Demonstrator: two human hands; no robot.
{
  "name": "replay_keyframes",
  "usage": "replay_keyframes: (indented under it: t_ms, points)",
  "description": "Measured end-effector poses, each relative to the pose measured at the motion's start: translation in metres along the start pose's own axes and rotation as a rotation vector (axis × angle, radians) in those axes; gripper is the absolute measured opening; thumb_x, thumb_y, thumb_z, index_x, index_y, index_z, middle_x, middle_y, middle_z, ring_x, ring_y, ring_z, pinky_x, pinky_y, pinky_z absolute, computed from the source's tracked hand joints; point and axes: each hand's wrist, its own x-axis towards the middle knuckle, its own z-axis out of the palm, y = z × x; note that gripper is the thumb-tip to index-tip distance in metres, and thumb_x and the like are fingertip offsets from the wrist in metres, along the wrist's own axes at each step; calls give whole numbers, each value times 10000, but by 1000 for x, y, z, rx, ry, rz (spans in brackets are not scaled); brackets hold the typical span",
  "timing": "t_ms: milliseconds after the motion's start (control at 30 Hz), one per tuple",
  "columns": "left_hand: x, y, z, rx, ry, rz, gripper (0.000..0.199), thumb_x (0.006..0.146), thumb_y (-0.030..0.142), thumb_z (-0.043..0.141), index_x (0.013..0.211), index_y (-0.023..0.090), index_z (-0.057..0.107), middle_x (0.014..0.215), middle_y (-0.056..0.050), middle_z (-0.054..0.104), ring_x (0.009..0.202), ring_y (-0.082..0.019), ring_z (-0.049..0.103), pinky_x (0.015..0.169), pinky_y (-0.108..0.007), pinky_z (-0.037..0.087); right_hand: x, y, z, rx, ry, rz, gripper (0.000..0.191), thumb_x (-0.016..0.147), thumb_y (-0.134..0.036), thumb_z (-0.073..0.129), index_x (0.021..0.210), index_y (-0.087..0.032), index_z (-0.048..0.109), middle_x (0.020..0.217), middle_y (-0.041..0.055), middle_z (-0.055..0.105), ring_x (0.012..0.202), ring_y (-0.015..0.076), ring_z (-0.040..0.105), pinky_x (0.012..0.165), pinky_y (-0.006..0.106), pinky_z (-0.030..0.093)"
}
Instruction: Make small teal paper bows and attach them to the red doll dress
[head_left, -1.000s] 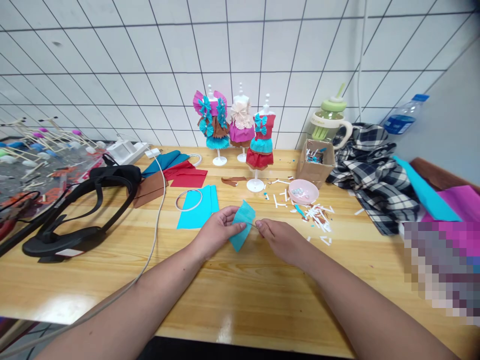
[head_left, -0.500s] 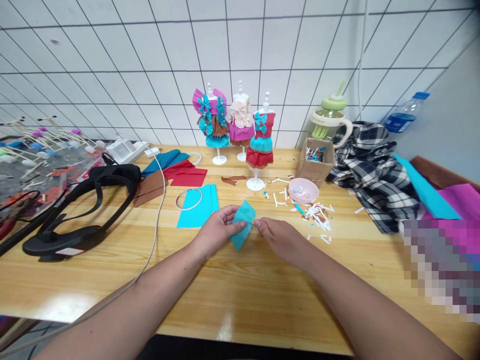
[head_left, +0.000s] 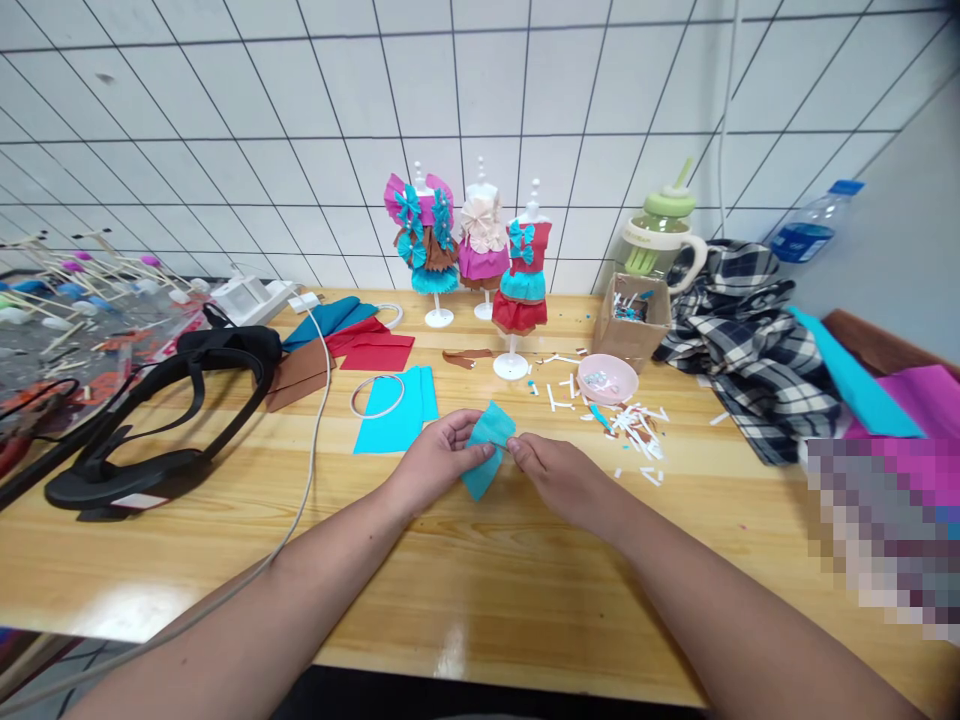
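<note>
A small piece of turquoise paper (head_left: 480, 478) is pinched in my left hand (head_left: 442, 458), thumb on top, over the middle of the wooden table. My right hand (head_left: 551, 472) is closed just to the right of the paper, its thumb and finger pinched on something thin that reaches across the paper; it is too small to name. Behind the hands stands a small dress form in a red and turquoise dress (head_left: 523, 285). Two more dressed forms, one purple, turquoise and brown (head_left: 427, 245), one cream and purple (head_left: 482, 240), stand behind it.
Turquoise sheets (head_left: 390, 425) and a ring (head_left: 358, 410) lie left of centre. A black headset strap (head_left: 225, 430) and a cable (head_left: 313, 450) are further left. On the right are a pink dish (head_left: 626, 385), white scraps (head_left: 637, 430), a cardboard box (head_left: 630, 340) and checked cloth (head_left: 757, 350).
The turquoise paper has shifted and turned very slightly in my fingers. My hands are otherwise in nearly the same place, and the view has moved a little.
</note>
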Motion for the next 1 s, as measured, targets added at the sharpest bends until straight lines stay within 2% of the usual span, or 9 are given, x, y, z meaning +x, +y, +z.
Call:
replay_keyframes:
  t_ms: [400,1000]
  points:
    - [0,2,1,-68,85,-3,555,595,226,833,1092,160,594,995,-59,724,893,-178,663,819,-295,493,-3,-5,-8,-43,-14,70,422,968,-467,196,746,-214,451,768,35,594,754,182,536,671,285,338]
    - [1,0,2,-4,32,-2,526,583,237,836,1048,169,601,1040,-64,714,954,-208,667,902,-367,490,1,0,-2,-18,-11,38,433,965,-472,214,817,-212,527,829,53,642,777,190,557,680,289,354]
